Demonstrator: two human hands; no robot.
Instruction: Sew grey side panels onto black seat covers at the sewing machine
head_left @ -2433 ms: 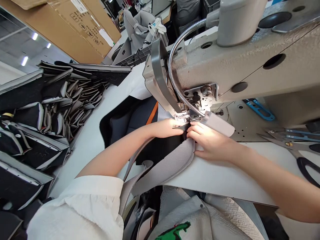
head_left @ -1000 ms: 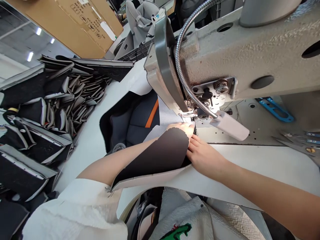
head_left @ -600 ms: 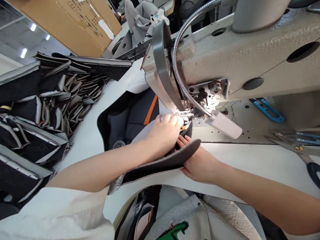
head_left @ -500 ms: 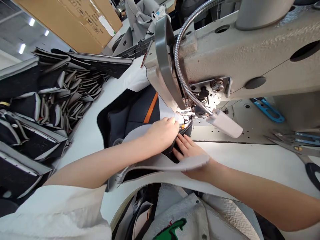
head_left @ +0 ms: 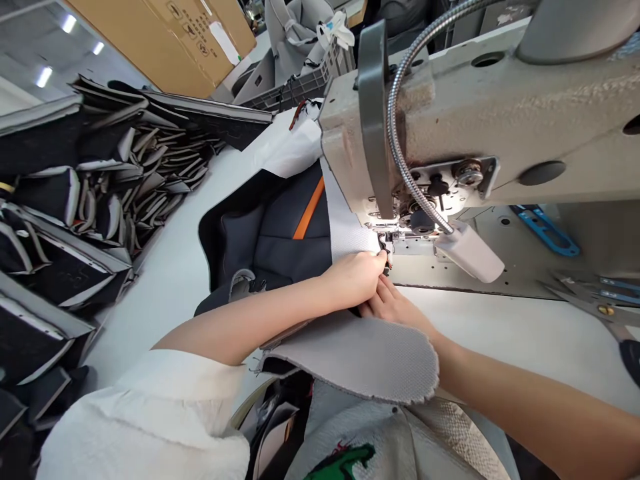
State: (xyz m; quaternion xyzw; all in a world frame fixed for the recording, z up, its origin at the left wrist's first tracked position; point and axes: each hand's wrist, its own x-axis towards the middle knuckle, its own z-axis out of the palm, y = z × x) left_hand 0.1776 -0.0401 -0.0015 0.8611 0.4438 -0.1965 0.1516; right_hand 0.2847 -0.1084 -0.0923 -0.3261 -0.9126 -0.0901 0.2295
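A dark navy padded cover [head_left: 280, 247] with an orange stripe and light grey mesh parts lies under the sewing machine [head_left: 400, 140]. My left hand [head_left: 356, 277] is closed on the cover's edge, its fingertips just in front of the presser foot [head_left: 387, 240]. Right against it, my right hand [head_left: 395, 305] has its fingers drawn together on the same edge; the fabric between them is mostly hidden. A rounded grey mesh flap [head_left: 360, 357] of the cover hangs below my wrists over the table's front edge.
Stacks of folded dark panels [head_left: 150, 173] stand on the left. At right lie blue thread snips [head_left: 547, 230] and large scissors [head_left: 603, 310]. A white lamp head [head_left: 470, 252] on a bendy metal hose hangs by the needle. Behind are a grey crate [head_left: 300, 87] and a cardboard box [head_left: 170, 40].
My right hand has gone from flat, spread fingers to fingers gathered beside my left. The left hand has shifted right, closer to the needle. The grey flap has swung down and lies broader in view.
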